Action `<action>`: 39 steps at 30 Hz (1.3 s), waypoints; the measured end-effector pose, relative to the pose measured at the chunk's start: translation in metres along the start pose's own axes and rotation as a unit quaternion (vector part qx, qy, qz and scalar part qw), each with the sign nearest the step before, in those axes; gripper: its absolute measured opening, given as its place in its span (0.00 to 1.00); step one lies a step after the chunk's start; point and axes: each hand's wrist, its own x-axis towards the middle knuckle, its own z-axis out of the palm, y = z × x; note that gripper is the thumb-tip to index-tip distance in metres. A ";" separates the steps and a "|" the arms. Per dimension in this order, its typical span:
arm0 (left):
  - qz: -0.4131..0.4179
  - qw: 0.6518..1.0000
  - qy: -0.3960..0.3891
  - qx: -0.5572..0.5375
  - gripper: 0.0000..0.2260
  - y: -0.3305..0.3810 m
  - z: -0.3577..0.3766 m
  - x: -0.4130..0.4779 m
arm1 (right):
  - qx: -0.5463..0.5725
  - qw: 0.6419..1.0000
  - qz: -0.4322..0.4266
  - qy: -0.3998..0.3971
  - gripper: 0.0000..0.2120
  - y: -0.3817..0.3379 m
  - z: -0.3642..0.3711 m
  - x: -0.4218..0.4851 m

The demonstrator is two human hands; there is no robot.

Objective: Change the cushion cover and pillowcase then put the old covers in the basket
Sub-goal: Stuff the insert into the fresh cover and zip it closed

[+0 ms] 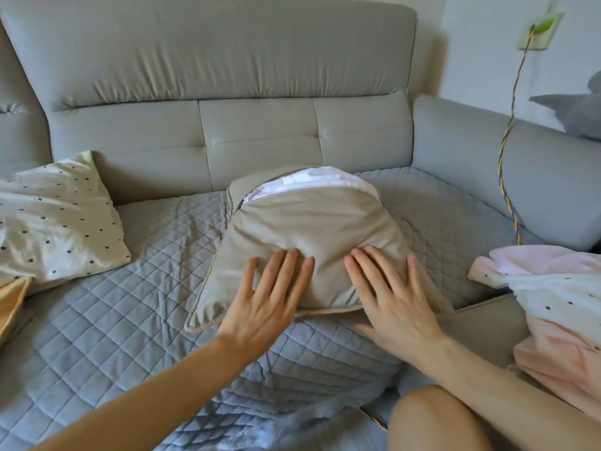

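Both hands lie palm down, side by side and a little apart. The left hand has straight fingers pointing toward 1 o'clock, with the little finger spread outward; the bare left forearm runs back toward 7 o'clock. The right hand is flat too, its fingers aimed at 11 o'clock, little finger spread and thumb stretched toward 9 o'clock; the right forearm leaves toward 4 o'clock. A bare knee shows at 5 o'clock

White cushion insert mostly hidden inside beige cover, dotted pillow cut by left edge
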 end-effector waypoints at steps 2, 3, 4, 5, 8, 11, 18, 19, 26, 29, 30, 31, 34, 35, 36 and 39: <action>-0.028 0.999 0.024 0.009 0.31 -0.002 0.012 0.016 | -0.018 0.999 0.036 0.036 0.39 -0.003 0.014 0.013; -0.030 0.999 0.035 0.008 0.27 -0.002 0.018 0.023 | -0.023 0.997 0.046 0.065 0.31 -0.004 0.022 0.018; -0.025 0.999 0.038 0.003 0.25 -0.003 0.023 0.028 | -0.019 0.995 0.049 0.090 0.25 -0.004 0.030 0.022; -0.013 0.999 0.034 -0.005 0.25 -0.003 0.029 0.030 | -0.010 0.993 0.045 0.106 0.23 -0.003 0.037 0.024; 0.023 0.998 0.006 -0.063 0.25 -0.007 0.035 0.029 | 0.093 0.993 0.031 0.060 0.18 0.004 0.039 0.032; 0.000 0.980 -0.113 -0.165 0.19 -0.020 0.013 0.049 | 0.196 0.971 0.074 -0.114 0.05 0.015 0.010 0.058; 0.012 0.992 0.023 -0.122 0.32 -0.033 0.006 0.042 | 0.210 0.976 0.023 -0.044 0.22 0.042 0.003 0.059; 0.020 0.996 0.047 -0.076 0.35 -0.034 0.010 0.024 | 0.169 0.985 0.014 0.015 0.28 0.045 0.006 0.045; 0.025 0.996 0.079 -0.020 0.31 -0.080 0.025 -0.037 | 0.017 0.979 0.101 0.175 0.41 0.044 0.052 -0.032; -0.012 0.999 0.029 -0.027 0.39 -0.048 0.019 -0.048 | 0.018 0.972 0.117 0.205 0.36 0.029 0.069 -0.029; -0.009 0.999 0.025 -0.020 0.40 -0.037 0.018 -0.051 | 0.027 0.970 0.119 0.211 0.35 0.027 0.071 -0.027; 0.003 1.000 0.027 -0.006 0.40 -0.029 0.017 -0.052 | 0.041 0.969 0.118 0.213 0.33 0.027 0.073 -0.024; 0.010 0.998 0.061 0.025 0.30 -0.021 0.027 -0.039 | 0.093 0.970 0.094 0.202 0.31 0.036 0.071 -0.018; 0.016 0.997 0.075 0.022 0.27 -0.022 0.032 -0.033 | 0.110 0.972 0.081 0.191 0.31 0.043 0.069 -0.014; 0.030 0.996 0.085 0.010 0.24 -0.025 0.038 -0.026 | 0.130 0.974 0.064 0.176 0.31 0.050 0.065 -0.010; 0.050 0.993 0.090 -0.054 0.15 -0.039 0.045 -0.008 | 0.173 0.978 0.005 0.119 0.23 0.060 0.052 0.001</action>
